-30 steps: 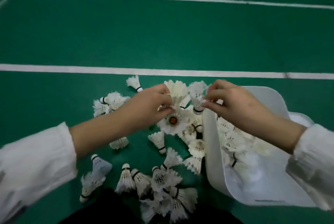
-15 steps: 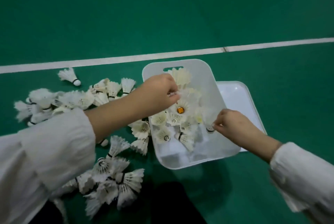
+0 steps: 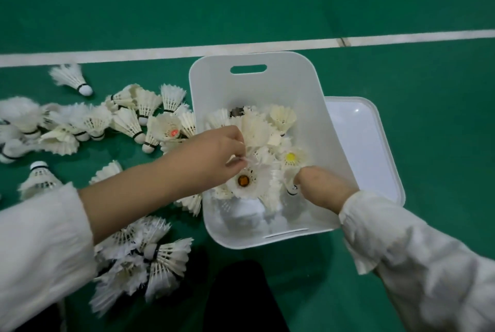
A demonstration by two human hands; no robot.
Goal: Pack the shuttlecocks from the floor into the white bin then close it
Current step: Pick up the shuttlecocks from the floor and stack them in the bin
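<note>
White rect. plastic bin (image 3: 257, 85) w/ a slot handle in its far wall sits open on the green court floor (image 3: 267, 5), far edge just short of the white painted line (image 3: 187, 50). Flat white plastic lid (image 3: 372, 144) lies on the floor at the bin's right side; the bin's right wall overlaps it in view. A pile of packed shuttlecocks (image 3: 281, 117), white feather type, lies in the bin's middle. Among them, cork up, are an orange-cork shuttlecock (image 3: 243, 180) and a yellow-cork shuttlecock (image 3: 290, 157). Left hand (image 3: 214, 155) reaches over the bin's left wall, fingers curled, thumb & fingertips pinching the white feathers of a pinched shuttlecock (image 3: 248, 160) just above the orange-cork one. Right hand (image 3: 321, 187) is inside the bin by its right wall, back up, fingers curled under & mostly hidden, clasping a dark-banded shuttlecock (image 3: 291, 187) whose cork end shows at the knuckles. Loose shuttlecocks (image 3: 128, 117) are scattered on the floor left of the bin, nearest ones touching its left wall. A 2nd heap (image 3: 158, 256) sits near the bin's near-left corner, partly under the left forearm. A lone shuttlecock (image 3: 72, 80) lies close to the line. Both arms wear white sleeves (image 3: 40, 251).
</note>
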